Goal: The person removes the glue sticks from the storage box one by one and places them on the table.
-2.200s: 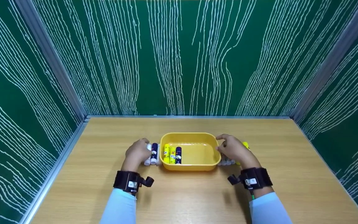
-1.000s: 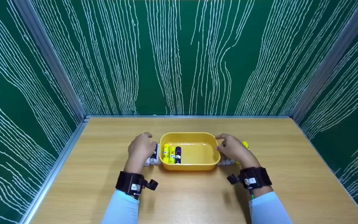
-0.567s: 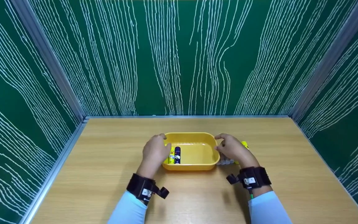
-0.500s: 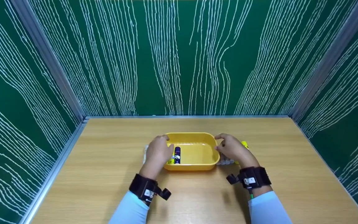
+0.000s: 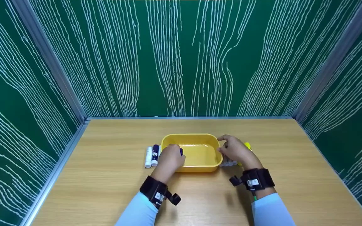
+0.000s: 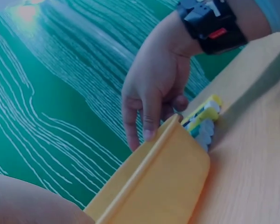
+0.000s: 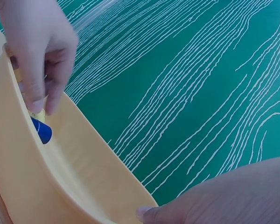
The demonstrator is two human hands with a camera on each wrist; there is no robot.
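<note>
A yellow plastic tub point(image 5: 200, 169) stands on the table with glue sticks at its left end. My left hand point(image 5: 169, 158) reaches down inside that end; in the right wrist view its finger and thumb pinch at a yellow glue stick point(image 7: 39, 114). Beside it a dark blue glue stick point(image 7: 43, 131) shows one end; the other sticks in the tub are hidden by this hand. At the opposite end my right hand point(image 5: 236, 150) holds the tub's rim with thumb and index finger, its other fingers loosely bent, as the left wrist view shows.
Left of the tub, outside it, lie a white glue stick point(image 5: 148, 157) and a dark one point(image 5: 155, 155), with another partly seen against the tub. Several more lie under the right hand, including a yellow one point(image 5: 248, 145). A green wall point(image 5: 168, 62) closes the table's far edge.
My left hand has moved from the glue sticks outside the tub, over its left rim and down inside, uncovering those sticks. The right hand keeps its place at the rim.
</note>
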